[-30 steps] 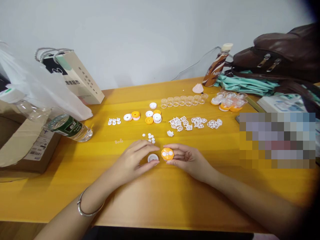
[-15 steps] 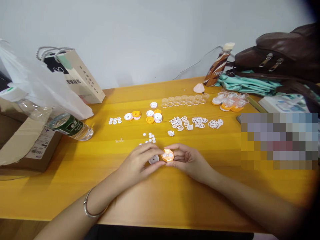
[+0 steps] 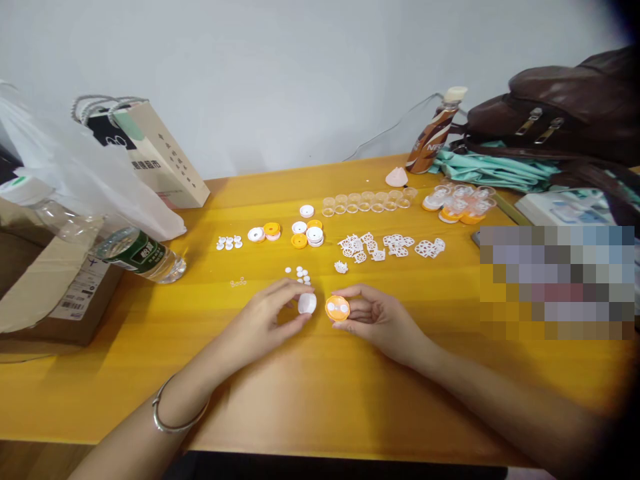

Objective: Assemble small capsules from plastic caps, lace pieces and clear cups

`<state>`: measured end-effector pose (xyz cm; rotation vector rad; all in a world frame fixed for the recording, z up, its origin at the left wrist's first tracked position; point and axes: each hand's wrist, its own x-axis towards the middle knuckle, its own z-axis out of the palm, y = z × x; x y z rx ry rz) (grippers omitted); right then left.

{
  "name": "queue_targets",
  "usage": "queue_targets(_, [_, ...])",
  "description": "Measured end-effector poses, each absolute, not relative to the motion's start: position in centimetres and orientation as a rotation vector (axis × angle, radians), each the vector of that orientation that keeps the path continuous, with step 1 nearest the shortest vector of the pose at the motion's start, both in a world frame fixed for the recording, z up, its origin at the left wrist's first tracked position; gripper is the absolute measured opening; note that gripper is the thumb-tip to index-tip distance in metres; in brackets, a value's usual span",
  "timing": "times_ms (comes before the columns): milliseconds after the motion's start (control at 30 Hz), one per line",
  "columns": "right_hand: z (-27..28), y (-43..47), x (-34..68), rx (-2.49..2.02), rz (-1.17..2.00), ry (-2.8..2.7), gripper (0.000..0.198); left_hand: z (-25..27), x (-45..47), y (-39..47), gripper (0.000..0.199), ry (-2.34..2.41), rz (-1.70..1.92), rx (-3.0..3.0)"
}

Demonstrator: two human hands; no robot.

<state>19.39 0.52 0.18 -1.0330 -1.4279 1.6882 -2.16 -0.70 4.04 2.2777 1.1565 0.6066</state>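
Observation:
In the head view, my left hand (image 3: 274, 312) curves around a small white round plastic cup (image 3: 307, 305). Its fingers are at the top rim and the thumb is near the lower edge. Just to the right, my right hand (image 3: 373, 313) pinches an orange round plastic cap (image 3: 338, 316) by its edge. Two white round bits show on the cap's face. The cup and the cap are apart, a small gap between them, above the table. Small white discs (image 3: 300, 272) lie just beyond my left fingers, partly hidden by them.
White and orange caps (image 3: 299, 241), clear rings (image 3: 367, 202), white lattice pieces (image 3: 353, 247) and small white stemmed parts (image 3: 229, 241) lie across the table. A water bottle (image 3: 145, 253) and cardboard box (image 3: 55, 327) are left; a drink bottle (image 3: 434, 137) and bag (image 3: 555, 100) right.
My left hand has moved slightly left and up, away from the orange cap. The white cup has turned from its holed face to its hollow side. The right hand has barely moved.

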Motion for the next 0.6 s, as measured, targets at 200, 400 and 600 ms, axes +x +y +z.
queue_targets(200, [0.3,0.6,19.4,-0.949,1.723,-1.424,0.034,3.5,-2.1,-0.8,0.020,1.216,0.424,2.439])
queue_targets(400, [0.3,0.6,19.3,-0.896,1.765,-1.427,0.033,3.6,-1.5,-1.2,0.031,1.242,0.634,2.498])
queue_targets(600, [0.0,0.3,19.1,-0.850,1.799,-1.436,0.033,3.3,-0.1,-1.9,0.018,1.124,0.816,2.427])
